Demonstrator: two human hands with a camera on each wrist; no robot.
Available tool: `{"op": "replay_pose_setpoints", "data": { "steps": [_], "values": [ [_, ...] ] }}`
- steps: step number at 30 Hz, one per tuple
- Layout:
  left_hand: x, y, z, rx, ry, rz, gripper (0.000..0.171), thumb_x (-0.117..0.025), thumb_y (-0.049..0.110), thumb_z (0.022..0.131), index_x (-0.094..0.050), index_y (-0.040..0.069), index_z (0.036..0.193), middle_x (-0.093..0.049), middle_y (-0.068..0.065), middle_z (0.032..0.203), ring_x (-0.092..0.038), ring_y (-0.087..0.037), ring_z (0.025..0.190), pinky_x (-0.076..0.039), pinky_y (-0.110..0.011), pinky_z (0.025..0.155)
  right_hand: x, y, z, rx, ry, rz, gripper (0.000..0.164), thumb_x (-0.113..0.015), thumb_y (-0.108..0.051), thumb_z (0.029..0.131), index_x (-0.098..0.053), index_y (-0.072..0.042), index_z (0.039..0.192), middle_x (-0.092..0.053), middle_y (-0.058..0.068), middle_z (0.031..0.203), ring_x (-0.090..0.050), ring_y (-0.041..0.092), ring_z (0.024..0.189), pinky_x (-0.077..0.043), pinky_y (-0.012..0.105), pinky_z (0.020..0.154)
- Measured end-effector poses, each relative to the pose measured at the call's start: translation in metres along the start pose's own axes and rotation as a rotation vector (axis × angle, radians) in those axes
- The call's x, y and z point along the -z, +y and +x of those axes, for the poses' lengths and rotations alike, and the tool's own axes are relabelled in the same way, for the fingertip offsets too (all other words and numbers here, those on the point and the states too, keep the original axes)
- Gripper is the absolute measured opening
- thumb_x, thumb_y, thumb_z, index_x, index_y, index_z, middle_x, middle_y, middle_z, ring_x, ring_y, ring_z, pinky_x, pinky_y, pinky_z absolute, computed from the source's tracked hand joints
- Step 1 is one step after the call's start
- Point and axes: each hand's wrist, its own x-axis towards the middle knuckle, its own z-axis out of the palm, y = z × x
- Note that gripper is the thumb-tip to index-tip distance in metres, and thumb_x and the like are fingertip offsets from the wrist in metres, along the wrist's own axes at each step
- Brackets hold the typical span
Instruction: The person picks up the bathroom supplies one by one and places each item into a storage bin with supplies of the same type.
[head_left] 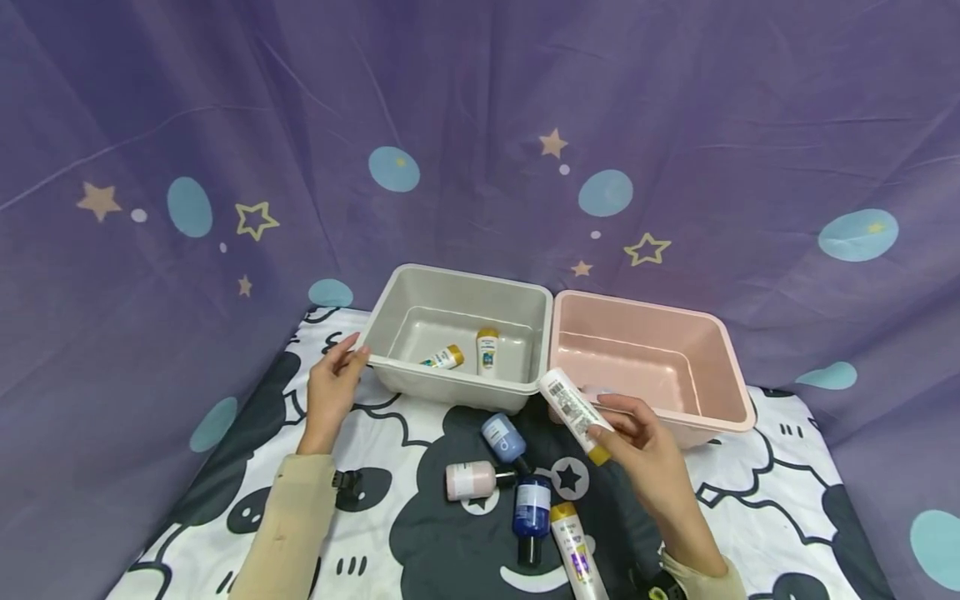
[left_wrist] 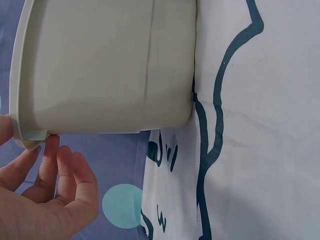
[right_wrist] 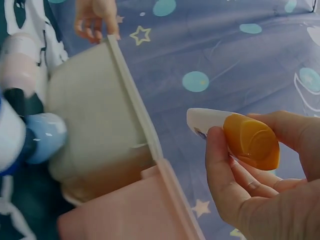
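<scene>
My right hand (head_left: 641, 442) holds a white bottle with a yellow cap (head_left: 573, 408) between thumb and fingers, in front of where the two bins meet. Its cap (right_wrist: 252, 142) faces the camera in the right wrist view. At the near left corner of the grey bin (head_left: 450, 383), my left hand (head_left: 333, 392) pinches the rim, thumb on top and fingertips beneath, as the left wrist view shows. Inside that bin lie two small white bottles with yellow caps, one upright-looking bottle (head_left: 487, 354) and one tilted bottle (head_left: 445, 357).
A pink bin (head_left: 652, 308) stands against the grey one on the right. On the sheep-print cloth before them lie a light blue bottle (head_left: 503, 438), a pink bottle (head_left: 471, 481), a dark blue bottle (head_left: 532, 508) and another white yellow-capped bottle (head_left: 577, 554). A purple curtain (head_left: 480, 100) hangs behind.
</scene>
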Motion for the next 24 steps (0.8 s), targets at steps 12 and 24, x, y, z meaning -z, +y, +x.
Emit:
{"op": "replay_pose_setpoints", "data": {
  "steps": [12, 24],
  "values": [
    [-0.001, 0.001, 0.0, -0.005, 0.003, 0.007, 0.051, -0.065, 0.042, 0.098, -0.059, 0.017, 0.142, -0.067, -0.011, 0.117, -0.062, -0.019, 0.096, -0.047, -0.019, 0.073, -0.005, -0.026, 0.063, -0.012, -0.022, -0.078, 0.042, -0.072, 0.0, 0.091, -0.056, 0.008, 0.129, -0.074, 0.003, 0.102, -0.067, 0.016, 0.089, -0.057, 0.025, 0.07],
    [0.0, -0.001, 0.001, -0.002, 0.004, 0.003, 0.052, -0.065, 0.044, 0.097, -0.059, 0.019, 0.142, -0.067, -0.01, 0.118, -0.061, -0.018, 0.097, -0.047, -0.02, 0.075, -0.034, -0.048, 0.126, -0.101, -0.109, -0.003, 0.04, -0.068, 0.001, 0.092, -0.055, 0.005, 0.129, -0.07, 0.005, 0.096, -0.066, 0.014, 0.082, -0.057, 0.026, 0.068]
  ]
}}
